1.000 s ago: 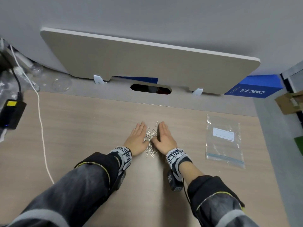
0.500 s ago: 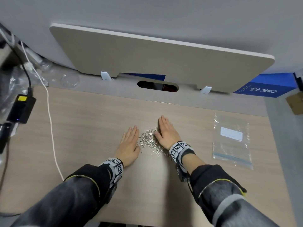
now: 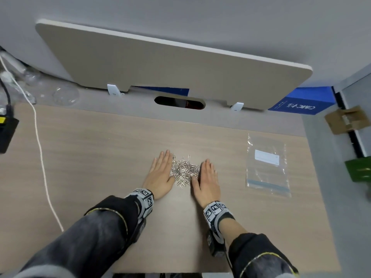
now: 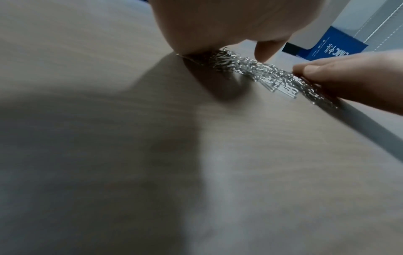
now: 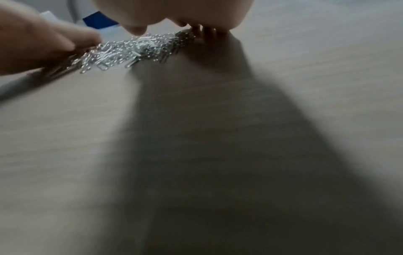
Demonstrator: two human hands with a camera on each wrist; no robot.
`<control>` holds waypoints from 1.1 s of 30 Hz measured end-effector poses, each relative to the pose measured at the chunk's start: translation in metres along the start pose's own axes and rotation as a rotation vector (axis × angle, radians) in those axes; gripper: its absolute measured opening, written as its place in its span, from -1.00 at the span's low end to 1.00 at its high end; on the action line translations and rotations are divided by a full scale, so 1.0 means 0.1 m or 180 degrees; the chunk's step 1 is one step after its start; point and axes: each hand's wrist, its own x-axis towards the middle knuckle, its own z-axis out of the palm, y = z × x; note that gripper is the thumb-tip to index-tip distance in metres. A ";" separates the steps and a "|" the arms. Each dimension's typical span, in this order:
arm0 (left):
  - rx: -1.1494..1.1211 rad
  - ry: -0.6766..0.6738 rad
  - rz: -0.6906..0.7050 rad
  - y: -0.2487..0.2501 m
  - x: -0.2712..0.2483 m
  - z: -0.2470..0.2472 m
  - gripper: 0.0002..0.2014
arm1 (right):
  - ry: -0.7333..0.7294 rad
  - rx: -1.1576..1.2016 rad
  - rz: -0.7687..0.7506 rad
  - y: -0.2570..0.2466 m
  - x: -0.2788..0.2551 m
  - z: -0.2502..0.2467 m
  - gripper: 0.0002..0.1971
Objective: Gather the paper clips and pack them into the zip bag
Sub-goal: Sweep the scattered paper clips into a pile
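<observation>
A heap of silver paper clips [image 3: 183,171] lies on the wooden desk [image 3: 100,157] between my two hands. My left hand [image 3: 160,173] lies flat on the desk, fingers straight, its inner edge against the heap's left side. On the right side my right hand [image 3: 206,180] lies flat in the same way. The left wrist view shows the paper clips [image 4: 261,72] with the right hand's fingers [image 4: 327,72] at their far side. Seen from the right wrist, the paper clips [image 5: 130,50] reach the left hand's fingers [image 5: 54,39]. The clear zip bag [image 3: 267,165] lies flat to the right, apart from both hands.
A white cable [image 3: 40,153] runs down the desk's left part beside a black box [image 3: 6,133]. A tilted beige panel [image 3: 170,67] stands behind the desk, with a blue box [image 3: 301,101] at back right. A clear round lid [image 3: 65,95] lies at back left.
Both hands have shifted around the heap: the left moved farther up along its left side, the right drew back toward me. The clips lie in a tighter pile between them.
</observation>
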 end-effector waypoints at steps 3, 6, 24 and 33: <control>0.0144 -0.0057 0.0170 0.10 0.10 0.05 -0.25 | -0.0102 0.0000 -0.0168 -0.15 0.00 0.05 -0.32; 0.0165 -0.0130 0.0335 0.16 0.08 0.10 -0.24 | -0.0251 0.0115 -0.0339 -0.30 -0.02 0.09 -0.34; -0.0225 0.0072 0.0387 0.11 -0.16 0.17 -0.22 | -0.0596 0.0127 -0.1093 -0.31 0.22 -0.04 -0.38; -0.0755 0.0927 -0.1188 0.01 -0.28 -0.14 -0.57 | 0.0546 0.1515 0.1324 0.07 0.02 -0.29 -0.76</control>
